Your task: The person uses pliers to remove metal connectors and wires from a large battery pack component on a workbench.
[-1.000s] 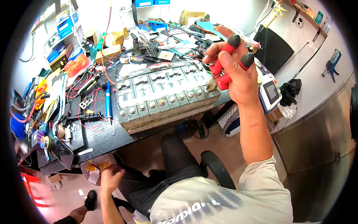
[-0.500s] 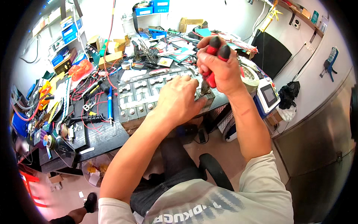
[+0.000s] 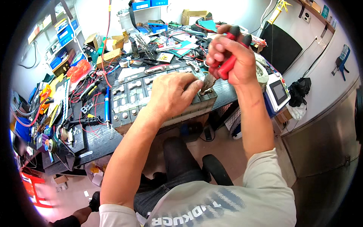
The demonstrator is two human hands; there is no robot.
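A grey battery pack [image 3: 130, 101] with rows of metal terminals and bolts lies along the desk's front edge. My left hand [image 3: 172, 92] rests on its top, back upward. The left thumb points toward the pack's right end; the other fingers are mostly hidden beneath the hand. Above that end, my right hand [image 3: 236, 60] is closed around red-handled pliers [image 3: 228, 67] with black handle ends pointing up. Their worn metal jaws point down at a terminal [image 3: 206, 91] near the right front corner. Whether the jaws grip it, I cannot tell.
Behind the pack lie tools, wires and papers. To the left are a blue pen-like tool [image 3: 107, 106], red cables and an orange plastic bag [image 3: 80, 70]. A white device with a screen [image 3: 279, 92] stands at the right. Below is a black chair armrest [image 3: 216, 170].
My right hand and the pliers have shifted up and right, with the jaws still at the pack's right end. My left thumb has moved up from the front edge. The view has shifted slightly.
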